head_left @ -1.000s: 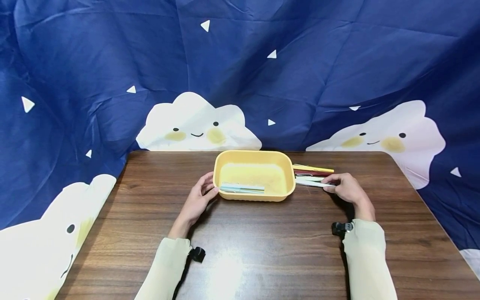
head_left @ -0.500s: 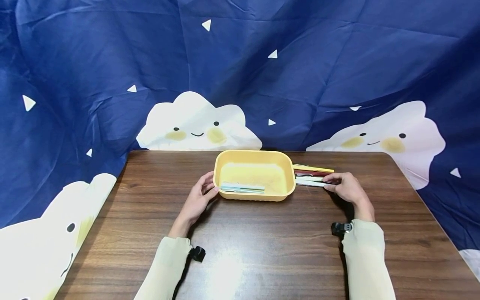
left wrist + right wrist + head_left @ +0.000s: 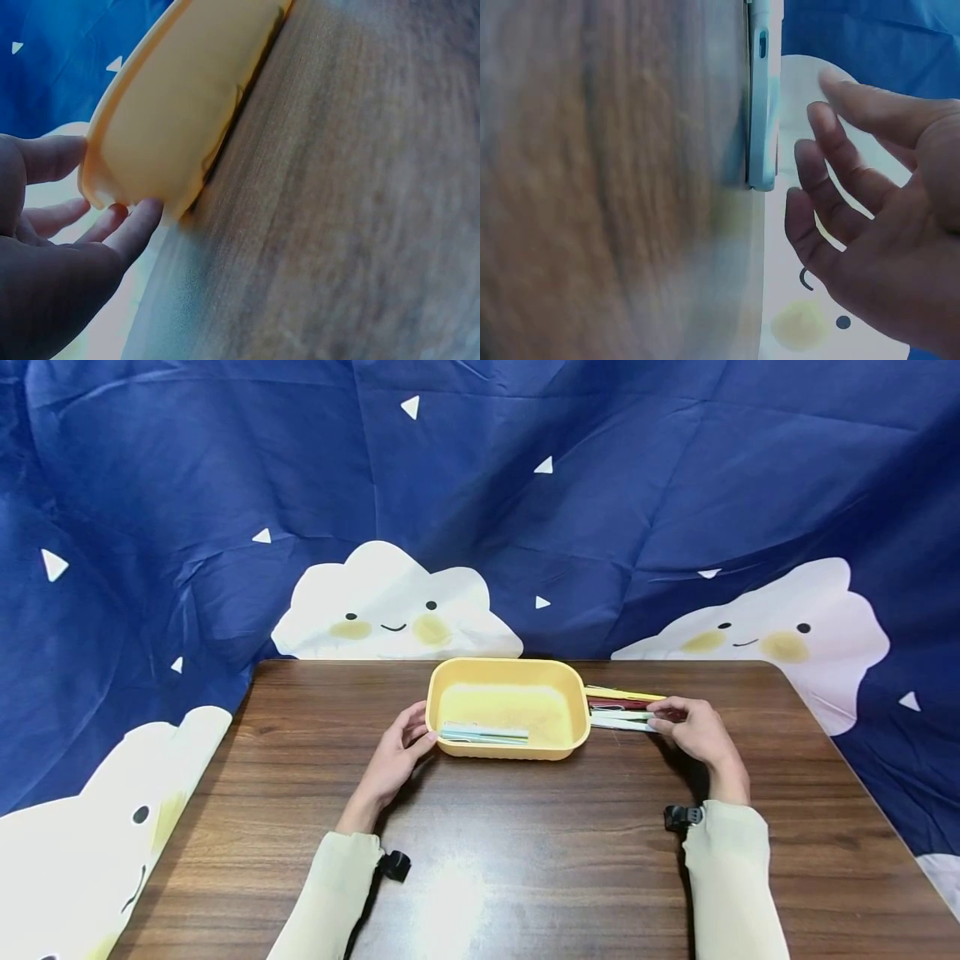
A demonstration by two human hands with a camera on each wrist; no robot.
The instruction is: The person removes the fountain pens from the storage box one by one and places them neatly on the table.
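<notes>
Several pens [image 3: 618,724] right of the yellow box [image 3: 510,752] lie partly hidden by the right hand [image 3: 699,737] (grip parted); the left hand [image 3: 389,762], grip loosely spread, touches the box.

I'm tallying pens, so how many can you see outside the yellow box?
4 visible, right of the yellow box, far to near: yellow pen, dark red pen, whitish pen, pale blue pen; more may be hidden.
</notes>
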